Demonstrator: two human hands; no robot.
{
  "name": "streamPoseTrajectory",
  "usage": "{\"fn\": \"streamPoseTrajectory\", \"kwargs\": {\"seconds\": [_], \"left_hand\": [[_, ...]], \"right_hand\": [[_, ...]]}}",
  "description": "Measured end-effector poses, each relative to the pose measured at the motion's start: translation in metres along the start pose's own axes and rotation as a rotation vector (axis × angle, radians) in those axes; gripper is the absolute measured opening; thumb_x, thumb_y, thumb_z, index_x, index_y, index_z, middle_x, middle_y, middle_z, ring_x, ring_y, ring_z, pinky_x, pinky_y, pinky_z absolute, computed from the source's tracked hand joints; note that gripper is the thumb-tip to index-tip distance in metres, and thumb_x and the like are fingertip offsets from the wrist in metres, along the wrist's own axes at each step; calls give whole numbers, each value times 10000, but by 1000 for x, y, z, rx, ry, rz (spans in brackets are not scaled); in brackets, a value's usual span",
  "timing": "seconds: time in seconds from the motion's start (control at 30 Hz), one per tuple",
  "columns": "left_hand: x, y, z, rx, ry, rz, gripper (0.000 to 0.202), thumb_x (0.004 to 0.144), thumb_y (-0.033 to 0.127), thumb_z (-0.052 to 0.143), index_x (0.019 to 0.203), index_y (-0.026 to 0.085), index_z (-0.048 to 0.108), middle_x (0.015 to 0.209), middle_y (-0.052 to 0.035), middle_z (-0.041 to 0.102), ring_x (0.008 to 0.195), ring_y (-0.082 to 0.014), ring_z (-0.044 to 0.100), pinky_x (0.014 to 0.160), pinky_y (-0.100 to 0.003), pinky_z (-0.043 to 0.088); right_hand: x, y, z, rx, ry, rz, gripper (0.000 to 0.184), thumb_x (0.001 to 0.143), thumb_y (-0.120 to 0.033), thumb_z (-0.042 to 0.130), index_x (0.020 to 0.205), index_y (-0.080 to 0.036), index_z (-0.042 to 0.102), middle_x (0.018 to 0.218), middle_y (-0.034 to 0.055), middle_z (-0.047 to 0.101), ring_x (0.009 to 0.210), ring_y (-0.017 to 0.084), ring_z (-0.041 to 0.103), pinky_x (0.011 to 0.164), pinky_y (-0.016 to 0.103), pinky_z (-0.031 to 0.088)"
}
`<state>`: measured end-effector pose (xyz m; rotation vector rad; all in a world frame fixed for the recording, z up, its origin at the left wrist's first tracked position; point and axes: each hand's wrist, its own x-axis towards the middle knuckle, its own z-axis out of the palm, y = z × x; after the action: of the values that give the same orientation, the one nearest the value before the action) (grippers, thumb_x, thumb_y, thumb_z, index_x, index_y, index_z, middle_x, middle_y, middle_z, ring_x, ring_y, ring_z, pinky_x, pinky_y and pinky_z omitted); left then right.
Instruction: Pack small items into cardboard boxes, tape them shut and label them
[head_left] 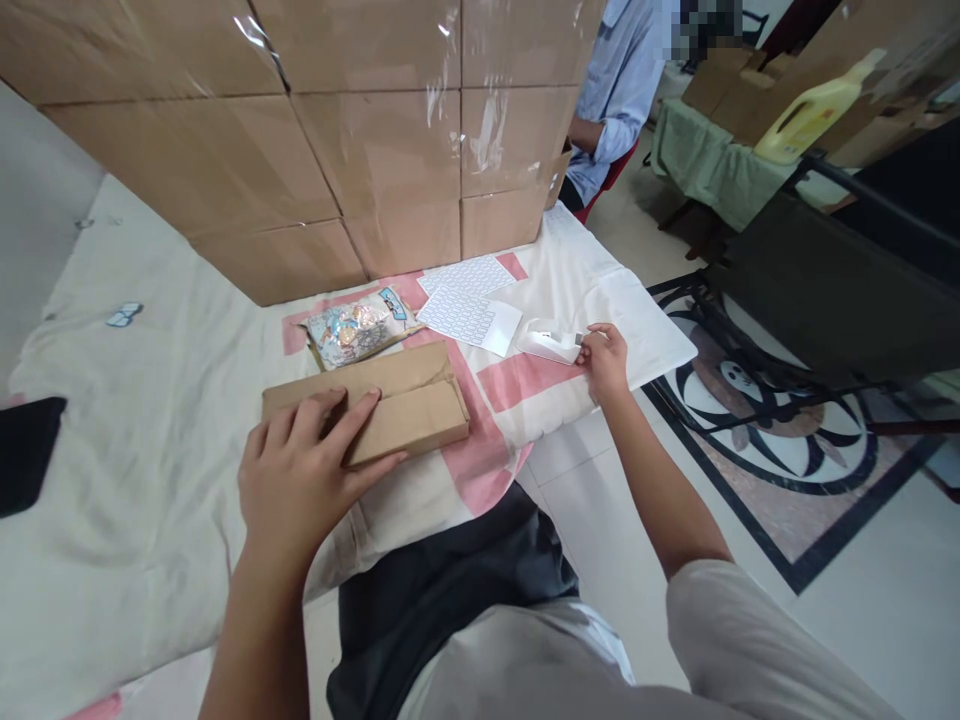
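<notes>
A long, closed cardboard box [405,400] lies on the cloth-covered table in front of me. My left hand [300,460] grips its near left part, fingers over the top and thumb along the front side. Farther right sits a small white object that looks like a tape dispenser [547,342]. My right hand [606,362] pinches at its right end, where a small greyish edge shows; whether a strip of tape is between the fingertips is too small to tell. Label sheets [465,300] with rows of blue outlines lie just left of the dispenser, overlapping each other.
A filled, printed plastic packet [356,328] lies behind the box. Stacked taped cartons [397,150] wall off the table's back. A black item [28,455] is at far left. A person in a blue shirt [622,80] sits beyond; a dark folding chair [795,270] stands right.
</notes>
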<state>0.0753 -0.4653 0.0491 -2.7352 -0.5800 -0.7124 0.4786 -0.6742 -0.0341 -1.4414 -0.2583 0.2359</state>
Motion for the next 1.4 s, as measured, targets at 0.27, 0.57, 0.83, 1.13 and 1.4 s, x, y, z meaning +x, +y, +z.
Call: {"fn": "streamPoseTrajectory", "kwargs": {"seconds": [0.27,0.57,0.83,1.13,1.4], "left_hand": [[-2,-2,2,-40,8,-10,736,881,688,737,1505,322,597,1265,-125,727,1014,-352,637,840,-447,403],[-2,-3,0,-52,-2,-3,812,863,697,743,1560,344,524,1288,-124,717,1001,-355,641,805,-463,429],[-2,-7,2,-73,-21,-6,875,856,700,744,1613,353,474,1257,-116,746,964,-354,667,714,-494,460],[-4,-7,0,-242,-61,-115,876,842,677,768,1623,442,448,1271,-86,754,1019,-392,695,719,-537,445],[-1,-6,2,-251,-83,-138,730,867,718,729,1531,470,556,1301,-68,732,1050,-359,657,767,-496,425]], "right_hand": [[8,-22,-6,-83,-69,22,267,630,-180,683,883,-234,617,539,-86,549,516,107,507,524,230,438],[5,-20,-7,-188,2,-47,243,636,-131,645,862,-220,636,503,-88,526,510,91,467,526,204,375],[2,-8,-6,-84,-47,108,289,628,-242,705,905,-237,621,522,-104,433,469,80,386,452,196,324],[-2,-3,-5,-72,-3,108,376,631,-259,734,989,-273,615,601,-112,384,489,69,390,422,175,304],[-7,15,5,-109,158,34,287,695,-259,670,958,-283,557,569,-123,341,475,76,345,409,159,303]]}}
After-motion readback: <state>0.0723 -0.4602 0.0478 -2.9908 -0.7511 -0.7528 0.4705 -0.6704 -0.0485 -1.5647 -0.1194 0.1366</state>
